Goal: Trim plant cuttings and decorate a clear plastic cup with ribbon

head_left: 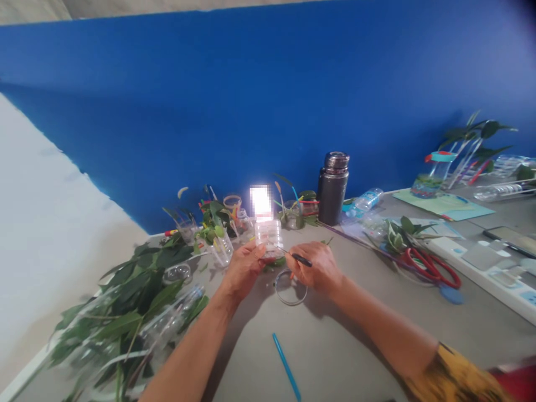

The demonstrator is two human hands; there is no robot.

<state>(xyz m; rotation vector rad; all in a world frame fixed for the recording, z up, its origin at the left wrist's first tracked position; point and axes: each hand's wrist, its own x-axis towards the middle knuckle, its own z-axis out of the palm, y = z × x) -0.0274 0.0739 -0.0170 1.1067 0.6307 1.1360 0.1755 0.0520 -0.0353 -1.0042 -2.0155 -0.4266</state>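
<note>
My left hand (245, 268) is closed around the lower side of a clear ribbed plastic bottle piece (268, 234). My right hand (316, 265) grips a thin tool with a black handle (302, 259); its slim metal shaft points at the bottle piece, and whether the tip touches it I cannot tell. Just below the hands, a pale ring (290, 302) lies on the table, resembling a roll of tape. A blue straw (287, 365) rests nearer to me. Behind the bottle piece, a bright, blurred-out patch (261, 202) hides what is there.
Leafy cuttings (138, 301) heap up at left. Along the blue wall stand jars with sprigs and a dark thermos (334, 190). To the right lie a plastic bottle (365, 202), red-handled scissors (431, 268) and a white power strip (486, 279). A lidded jar (433, 174) stands farther back.
</note>
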